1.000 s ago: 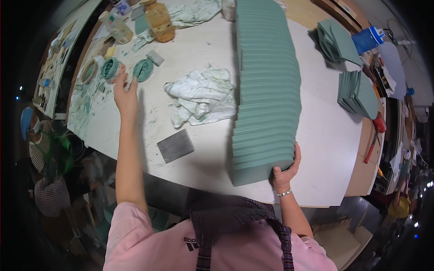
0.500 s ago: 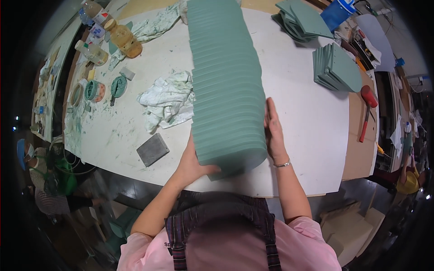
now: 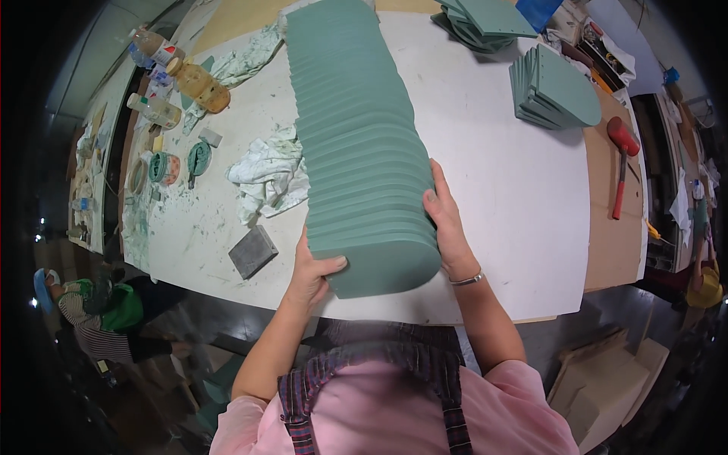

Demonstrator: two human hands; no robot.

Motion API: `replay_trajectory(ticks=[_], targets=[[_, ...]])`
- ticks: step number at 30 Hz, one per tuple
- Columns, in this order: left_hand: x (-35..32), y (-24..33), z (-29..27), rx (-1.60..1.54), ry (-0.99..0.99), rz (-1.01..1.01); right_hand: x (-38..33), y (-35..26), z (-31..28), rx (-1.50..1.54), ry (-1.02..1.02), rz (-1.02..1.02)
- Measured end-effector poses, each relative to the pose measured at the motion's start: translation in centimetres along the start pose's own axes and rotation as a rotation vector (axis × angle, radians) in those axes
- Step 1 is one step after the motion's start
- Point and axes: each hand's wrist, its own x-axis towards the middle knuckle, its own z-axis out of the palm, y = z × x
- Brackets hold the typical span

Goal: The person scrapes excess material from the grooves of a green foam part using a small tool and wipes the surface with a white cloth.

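A long row of green panels (image 3: 356, 152), each rounded at one end, leans in overlapping layers away from me across the white tabletop. At its near left corner my left hand (image 3: 309, 269) grips the panels, thumb on the broad face of the nearest one and fingers along the side, partly hidden. My right hand (image 3: 449, 227) holds the opposite side of the row, fingers stretched along the edges and thumb against them. Left of the row lie a crumpled, green-stained white cloth (image 3: 265, 173) and a dark grey block (image 3: 253, 252).
Two more groups of green panels (image 3: 557, 91) sit at the right, near a red mallet (image 3: 622, 148). Bottles (image 3: 199, 85), an open tub of green paste (image 3: 162, 168) and a smeared spreader (image 3: 199, 158) stand or lie at the left. Another person (image 3: 98, 318) is beyond the table's left end.
The near panels have shifted slightly, and the front one now shows more of its face. My left hand has moved up a little; my right thumb now lies on the panels' edges.
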Motion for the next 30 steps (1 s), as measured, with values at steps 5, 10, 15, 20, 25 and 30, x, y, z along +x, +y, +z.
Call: replay_trajectory(ticks=[5,10,15,20,25,30], targets=[[-1.6,-0.4,0.5,-0.160,0.030,-0.047,-0.8,-3.0,0.3,0.093,0.068,0.161],[-2.1,-0.4,0.4,-0.252,0.001,-0.035,-1.2,-4.5,0.8,0.082,0.092,0.164],[-2.6,1.0,0.7,-0.265,0.037,-0.044,-1.5,-5.7,1.4,0.109,0.068,0.190],[-3.4,3.1,2.4,-0.231,0.056,-0.098,-1.7,-7.4,2.4,0.339,0.040,0.302],[-3.5,4.1,2.8,-0.197,0.031,-0.130,-1.9,-6.3,1.9,0.306,0.052,0.336],[-3.3,5.5,3.7,-0.148,0.035,-0.158,-2.0,-5.8,1.8,0.353,0.068,0.415]])
